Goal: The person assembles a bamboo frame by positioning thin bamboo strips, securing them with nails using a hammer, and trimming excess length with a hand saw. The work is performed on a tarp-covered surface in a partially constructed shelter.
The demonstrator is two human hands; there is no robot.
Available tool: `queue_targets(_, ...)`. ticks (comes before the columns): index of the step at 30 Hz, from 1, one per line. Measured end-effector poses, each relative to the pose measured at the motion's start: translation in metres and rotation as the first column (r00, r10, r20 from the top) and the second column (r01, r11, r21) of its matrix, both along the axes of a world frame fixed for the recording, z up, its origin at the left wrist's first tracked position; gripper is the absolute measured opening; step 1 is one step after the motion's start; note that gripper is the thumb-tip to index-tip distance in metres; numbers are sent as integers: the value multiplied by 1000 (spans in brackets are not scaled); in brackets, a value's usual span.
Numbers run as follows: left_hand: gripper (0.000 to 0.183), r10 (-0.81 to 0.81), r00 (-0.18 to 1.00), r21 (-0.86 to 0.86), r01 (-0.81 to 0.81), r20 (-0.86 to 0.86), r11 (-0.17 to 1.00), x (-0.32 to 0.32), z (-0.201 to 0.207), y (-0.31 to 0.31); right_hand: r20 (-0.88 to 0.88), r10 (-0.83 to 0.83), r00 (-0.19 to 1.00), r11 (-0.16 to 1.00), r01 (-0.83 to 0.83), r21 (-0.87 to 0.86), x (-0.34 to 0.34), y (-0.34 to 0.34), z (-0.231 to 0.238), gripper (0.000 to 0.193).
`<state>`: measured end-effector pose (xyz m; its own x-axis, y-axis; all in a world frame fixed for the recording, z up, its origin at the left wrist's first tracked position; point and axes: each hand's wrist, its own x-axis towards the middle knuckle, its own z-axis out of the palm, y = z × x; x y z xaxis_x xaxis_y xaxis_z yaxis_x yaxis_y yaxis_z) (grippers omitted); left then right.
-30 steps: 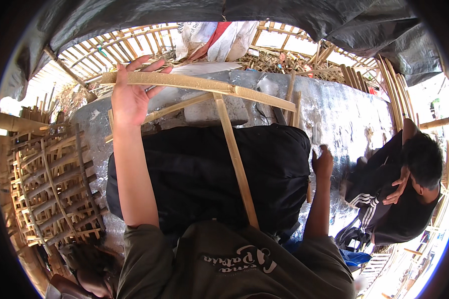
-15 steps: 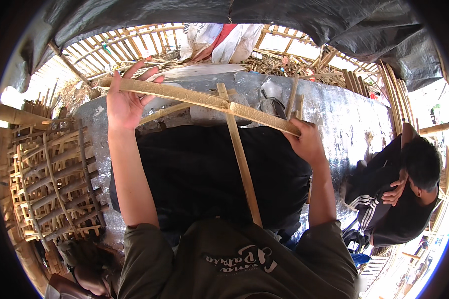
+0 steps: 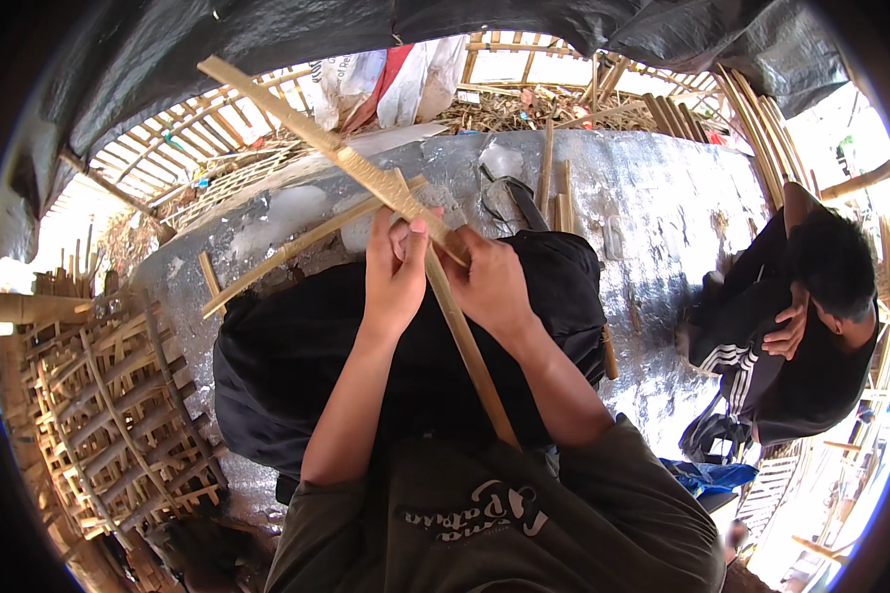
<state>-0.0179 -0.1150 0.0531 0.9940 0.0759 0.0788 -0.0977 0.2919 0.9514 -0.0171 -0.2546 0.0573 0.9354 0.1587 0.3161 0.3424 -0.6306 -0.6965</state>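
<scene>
My left hand (image 3: 396,272) and my right hand (image 3: 491,282) sit close together in front of my chest, both gripping crossed bamboo slats. One long slat (image 3: 307,133) runs from the upper left down to my fingers. Another slat (image 3: 470,351) goes from my hands down toward my chest. A thinner strip (image 3: 297,252) slants off to the left beneath them. My legs in black trousers (image 3: 297,366) lie under the slats.
A finished bamboo lattice frame (image 3: 109,415) lies at my left. A silver sheet (image 3: 663,217) covers the ground ahead, with short bamboo sticks (image 3: 554,188) on it. Another person in black (image 3: 811,326) sits at the right. Bamboo poles (image 3: 752,109) lean at the back right.
Both hands came together from far apart to the middle of the slats. The long slat swung from nearly level to steeply slanted, its left end now raised.
</scene>
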Motion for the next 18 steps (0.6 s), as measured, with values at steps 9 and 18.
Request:
queue_targets(9,24,-13,1000,115,13,2,993,4,-4,1,-46,15,999,983,-6,184,-14,-7,0,21)
queue_targets(18,19,31,999,205,-26,-20,978,-6,-15,2,-86,-8,996,982,24,187,-9,-19,3,12)
